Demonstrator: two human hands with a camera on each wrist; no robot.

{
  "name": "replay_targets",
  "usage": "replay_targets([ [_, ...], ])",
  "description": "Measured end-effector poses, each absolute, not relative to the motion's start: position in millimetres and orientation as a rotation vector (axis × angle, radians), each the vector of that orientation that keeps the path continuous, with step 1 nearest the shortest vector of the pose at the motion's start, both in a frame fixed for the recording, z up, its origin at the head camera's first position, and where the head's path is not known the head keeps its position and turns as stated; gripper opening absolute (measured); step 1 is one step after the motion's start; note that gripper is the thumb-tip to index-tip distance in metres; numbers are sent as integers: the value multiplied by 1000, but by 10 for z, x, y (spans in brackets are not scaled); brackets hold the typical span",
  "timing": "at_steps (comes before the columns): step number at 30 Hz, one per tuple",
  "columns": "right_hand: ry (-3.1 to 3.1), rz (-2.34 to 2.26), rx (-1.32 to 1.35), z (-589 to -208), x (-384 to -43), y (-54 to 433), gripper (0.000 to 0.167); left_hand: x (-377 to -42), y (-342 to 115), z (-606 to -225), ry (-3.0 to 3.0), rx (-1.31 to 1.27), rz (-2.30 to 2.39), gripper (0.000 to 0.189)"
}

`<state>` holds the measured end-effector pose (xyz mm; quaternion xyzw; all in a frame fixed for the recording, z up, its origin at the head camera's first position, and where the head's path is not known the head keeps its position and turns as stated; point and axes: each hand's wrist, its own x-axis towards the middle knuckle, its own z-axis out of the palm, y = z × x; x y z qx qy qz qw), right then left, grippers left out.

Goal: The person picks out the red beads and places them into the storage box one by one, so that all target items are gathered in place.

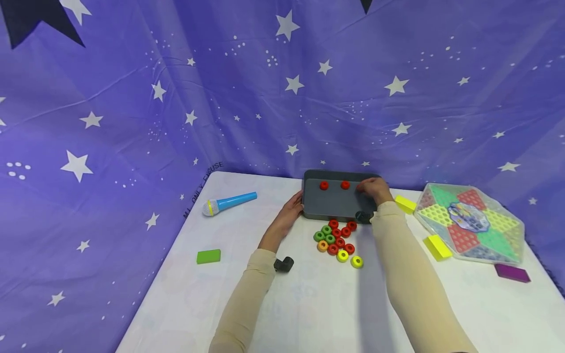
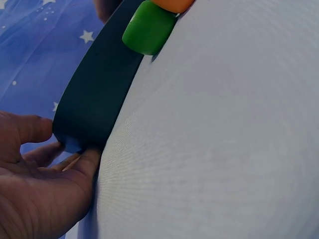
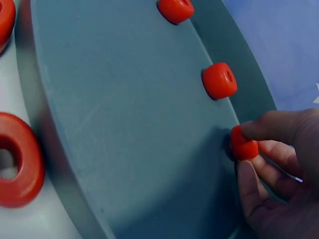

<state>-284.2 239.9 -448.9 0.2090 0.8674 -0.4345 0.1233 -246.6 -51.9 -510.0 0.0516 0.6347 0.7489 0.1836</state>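
Note:
A dark grey tray (image 1: 337,203) stands at the back of the table, with two red rings (image 1: 324,185) lying apart along its far side. At its left end my left hand (image 1: 289,213) holds the tray, thumb at the rim and fingers against the outer wall in the left wrist view. Inside the tray's far right part, my right hand (image 1: 375,190) pinches a third red ring (image 3: 243,143) between thumb and fingers, close over the tray floor. In front of the tray lie loose rings: several red (image 1: 333,249), several green (image 1: 319,236), an orange one (image 1: 322,245) and two yellow (image 1: 357,262).
A toy microphone (image 1: 229,201) and a green block (image 1: 208,256) lie on the left. To the right are a hexagonal game board (image 1: 470,223), two yellow blocks (image 1: 437,247) and a purple block (image 1: 512,272). A starry purple cloth (image 1: 265,98) hangs right behind the tray.

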Motion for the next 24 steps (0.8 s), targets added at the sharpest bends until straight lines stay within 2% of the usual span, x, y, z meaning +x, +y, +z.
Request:
replay_targets([
  [11, 2628, -1254, 646, -4560, -2899, 2384, 40, -2477, -512, -5114, 1779, 160, 2115, 56],
  [20, 2642, -1342, 641, -4580, -2876, 2370, 50, -2466, -501, -5112, 1785, 148, 2115, 57],
  [24, 2707, -1354, 612, -4561, -2880, 2355, 49, -2473, -505, -5115, 1779, 145, 2120, 58],
])
